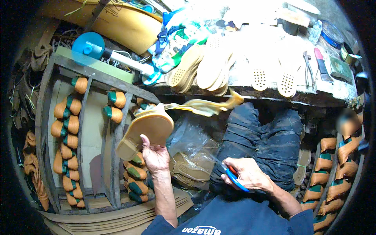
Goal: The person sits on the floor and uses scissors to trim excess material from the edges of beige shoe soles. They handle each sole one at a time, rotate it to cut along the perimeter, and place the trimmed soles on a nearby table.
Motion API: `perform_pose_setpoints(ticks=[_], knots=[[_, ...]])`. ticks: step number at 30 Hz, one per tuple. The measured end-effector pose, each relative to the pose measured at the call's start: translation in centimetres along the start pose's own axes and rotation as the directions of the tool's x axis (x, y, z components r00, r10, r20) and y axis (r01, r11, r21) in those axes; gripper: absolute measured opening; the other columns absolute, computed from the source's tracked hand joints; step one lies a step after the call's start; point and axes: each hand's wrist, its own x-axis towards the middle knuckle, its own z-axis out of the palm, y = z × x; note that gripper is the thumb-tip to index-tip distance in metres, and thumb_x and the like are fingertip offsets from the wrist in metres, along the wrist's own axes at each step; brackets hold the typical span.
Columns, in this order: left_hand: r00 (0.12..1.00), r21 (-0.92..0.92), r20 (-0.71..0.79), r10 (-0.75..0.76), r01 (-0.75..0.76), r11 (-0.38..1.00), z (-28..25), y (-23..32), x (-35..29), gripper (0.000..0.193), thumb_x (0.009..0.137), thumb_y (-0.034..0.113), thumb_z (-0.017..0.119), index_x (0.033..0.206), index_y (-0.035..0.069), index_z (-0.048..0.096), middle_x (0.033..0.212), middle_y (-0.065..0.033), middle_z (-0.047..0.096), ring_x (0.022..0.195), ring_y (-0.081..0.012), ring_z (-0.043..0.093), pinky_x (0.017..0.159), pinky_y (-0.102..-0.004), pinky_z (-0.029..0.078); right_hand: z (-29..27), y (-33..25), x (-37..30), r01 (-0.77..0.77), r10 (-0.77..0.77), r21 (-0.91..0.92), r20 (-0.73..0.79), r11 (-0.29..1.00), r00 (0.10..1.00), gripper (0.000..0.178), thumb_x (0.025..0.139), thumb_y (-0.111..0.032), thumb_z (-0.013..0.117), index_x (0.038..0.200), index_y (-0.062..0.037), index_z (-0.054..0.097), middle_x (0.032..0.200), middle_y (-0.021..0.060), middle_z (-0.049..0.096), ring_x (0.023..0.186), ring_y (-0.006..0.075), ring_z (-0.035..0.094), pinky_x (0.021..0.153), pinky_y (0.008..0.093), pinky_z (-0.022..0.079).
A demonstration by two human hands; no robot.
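Observation:
My left hand (157,159) is raised at the left of my lap, wrapped round a tan shoe sole (150,127). Its thumb presses on the broad face; its other fingers are mostly hidden behind. A yellowish, blurred strip (201,106) stretches in the air from the sole's top edge toward the bench. I cannot tell whether the two are joined. Over my thigh, my right hand (246,174) is closed on blue-handled scissors (235,181) with a reddish inner part. Their blades are blurred and point away to the upper left.
On the bench (243,89) ahead lie stacked pale soles (187,69), pliers (308,68) and a red-handled knife (322,65). Wooden racks hold orange-and-green shoe uppers (70,141) on the left; more uppers (324,160) stand at right. A blue fan (88,46) lies at back left. Clear plastic (190,135) covers soles below.

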Motion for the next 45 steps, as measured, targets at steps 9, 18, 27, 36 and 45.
perform_pose_setpoints(ticks=[9,18,27,36,45], knots=[[0.871,-0.13,-0.072,-0.486,0.475,0.87,-2.6,-10.1,-6.9,0.052,0.109,0.023,0.071,0.157,0.008,0.056,0.156,-0.0153,0.064,0.141,-0.0328,0.064,0.118,-0.057,0.057,-1.4,1.5,-4.2,-0.067,0.04,-0.104,-0.241,0.992,0.97,0.048,0.089,-0.038,0.083,0.12,-0.0057,0.068,0.096,0.0171,0.075,0.079,0.0409,0.074,0.068,0.0488,0.059],[0.843,0.024,-0.218,-0.492,0.508,0.861,-3.0,-10.0,-9.4,0.06,0.11,0.023,0.069,0.164,0.015,0.046,0.161,-0.0137,0.058,0.148,-0.034,0.058,0.122,-0.0619,0.052,-1.5,2.9,-5.6,-0.114,0.124,0.12,-0.072,0.986,0.99,0.05,0.086,-0.04,0.086,0.119,-0.0053,0.072,0.087,0.0173,0.074,0.078,0.0404,0.074,0.07,0.0478,0.058],[0.843,0.122,-0.243,-0.48,0.518,0.847,-2.8,-9.2,-11.7,0.065,0.109,0.024,0.07,0.167,0.014,0.043,0.163,-0.0142,0.056,0.15,-0.0346,0.055,0.125,-0.0631,0.048,-0.1,1.9,-3.9,-0.101,0.055,-0.16,-0.267,0.982,0.962,0.057,0.082,-0.039,0.082,0.126,-0.0046,0.067,0.096,0.0141,0.069,0.081,0.0372,0.071,0.072,0.0482,0.052],[0.826,0.053,-0.252,-0.504,0.531,0.845,-3.0,-10.2,-12.8,0.068,0.11,0.028,0.07,0.168,0.01,0.04,0.165,-0.016,0.053,0.151,-0.0351,0.055,0.125,-0.0615,0.05,1.1,1.5,-4.0,-0.145,0.058,-0.202,-0.382,0.969,0.922,0.061,0.08,-0.037,0.088,0.127,-0.0041,0.068,0.095,0.0127,0.069,0.079,0.034,0.07,0.07,0.0453,0.051],[0.823,-0.02,-0.23,-0.519,0.529,0.848,-3.5,-10.4,-13.2,0.057,0.11,0.024,0.069,0.161,0.008,0.05,0.158,-0.016,0.061,0.144,-0.0339,0.062,0.119,-0.0576,0.056,1.3,2.1,-4.4,-0.141,0.045,-0.229,-0.379,0.963,0.924,0.059,0.079,-0.04,0.089,0.123,-0.007,0.068,0.088,0.0125,0.067,0.07,0.0361,0.069,0.065,0.0475,0.054]])
